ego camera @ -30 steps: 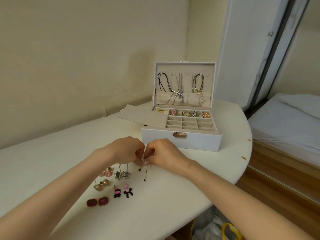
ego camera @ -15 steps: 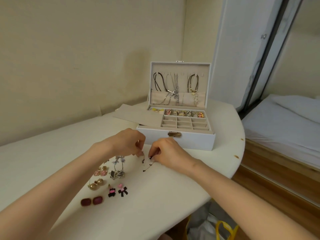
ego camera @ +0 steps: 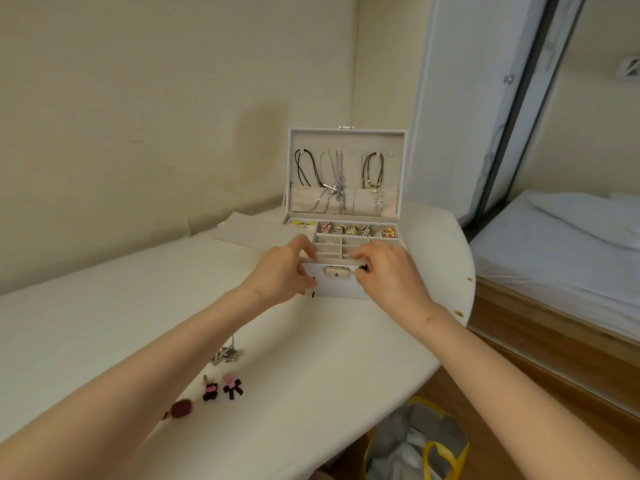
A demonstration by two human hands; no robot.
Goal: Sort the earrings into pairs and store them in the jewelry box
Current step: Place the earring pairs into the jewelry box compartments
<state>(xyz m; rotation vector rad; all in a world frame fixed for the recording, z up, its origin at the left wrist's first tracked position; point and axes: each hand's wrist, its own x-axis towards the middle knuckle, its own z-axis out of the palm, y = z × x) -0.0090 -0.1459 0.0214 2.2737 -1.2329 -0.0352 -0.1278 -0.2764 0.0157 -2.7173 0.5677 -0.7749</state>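
Earrings with black beads (ego camera: 313,289) are held against the front of the open jewelry box (ego camera: 341,287), apparently one in each hand. The left hand (ego camera: 284,271) is curled and pinches one, so that its beads hang below the fingers. The right hand (ego camera: 389,271) is curled likewise, with beads showing at its fingertips. This pair is judged to be matched and about to be lowered into one of the small compartments (ego camera: 329,244) just behind the hands; none of it is set down yet.

Inside the box, rings (ego camera: 356,230) are seen in the back row, a yellow piece (ego camera: 304,223) in the corner compartment, and necklaces (ego camera: 341,181) hung in the raised lid. What the small compartments hold cannot be made out.

Several pairs are left on the table (ego camera: 311,341), well apart from the box: silver earrings (ego camera: 225,354), black bow earrings (ego camera: 223,389) and a dark red earring (ego camera: 181,408), partly hidden by the left forearm. Once the earrings with black beads are stored, at least these three sets are left to be carried over.
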